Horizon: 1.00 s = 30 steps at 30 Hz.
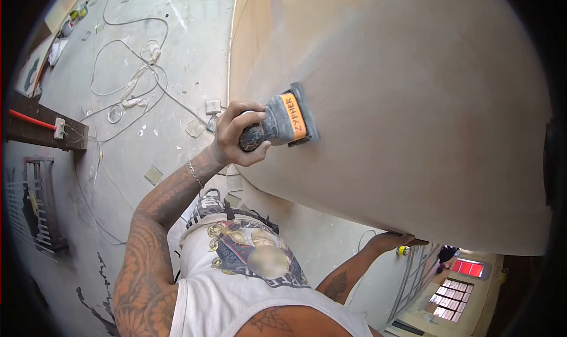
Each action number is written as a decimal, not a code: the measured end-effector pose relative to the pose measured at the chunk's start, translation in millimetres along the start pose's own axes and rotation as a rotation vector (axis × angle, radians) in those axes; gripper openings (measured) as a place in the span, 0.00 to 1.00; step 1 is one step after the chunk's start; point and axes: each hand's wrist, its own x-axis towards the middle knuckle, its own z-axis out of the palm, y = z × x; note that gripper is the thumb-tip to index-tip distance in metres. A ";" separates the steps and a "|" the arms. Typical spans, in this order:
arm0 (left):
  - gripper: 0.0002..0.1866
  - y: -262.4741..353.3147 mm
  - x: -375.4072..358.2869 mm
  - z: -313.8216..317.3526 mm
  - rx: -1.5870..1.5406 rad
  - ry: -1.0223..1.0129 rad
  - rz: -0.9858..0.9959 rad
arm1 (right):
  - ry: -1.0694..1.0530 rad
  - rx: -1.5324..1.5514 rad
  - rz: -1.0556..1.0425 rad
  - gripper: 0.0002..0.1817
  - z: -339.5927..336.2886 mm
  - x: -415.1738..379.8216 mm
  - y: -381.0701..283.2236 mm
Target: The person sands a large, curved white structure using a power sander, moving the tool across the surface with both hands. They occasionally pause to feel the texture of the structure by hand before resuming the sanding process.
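My left hand [239, 133] is closed around the dark, dusty body of an electric sander [274, 121] with an orange label. The sander's pad lies against the face of a large, smooth brownish panel [401, 124], which is coated with pale dust. A cord [183, 105] trails over the floor towards the sander; the hand hides where it joins. Low on the panel, my right hand [390, 241] touches the bottom edge with fingers stretched out, partly hidden by the panel.
Tangled cable [147, 65] loops across the dusty floor [195, 41]. Small square pads [153, 174] lie scattered about. A dark beam [44, 124] carries a socket [59, 128] at left, near a slatted rack [44, 207]. A barred window [452, 300] shows at lower right.
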 end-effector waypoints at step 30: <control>0.35 -8.6 -41.6 -2.0 -0.019 -0.052 -0.020 | 0.022 0.090 0.090 0.51 -11.8 -0.1 25.0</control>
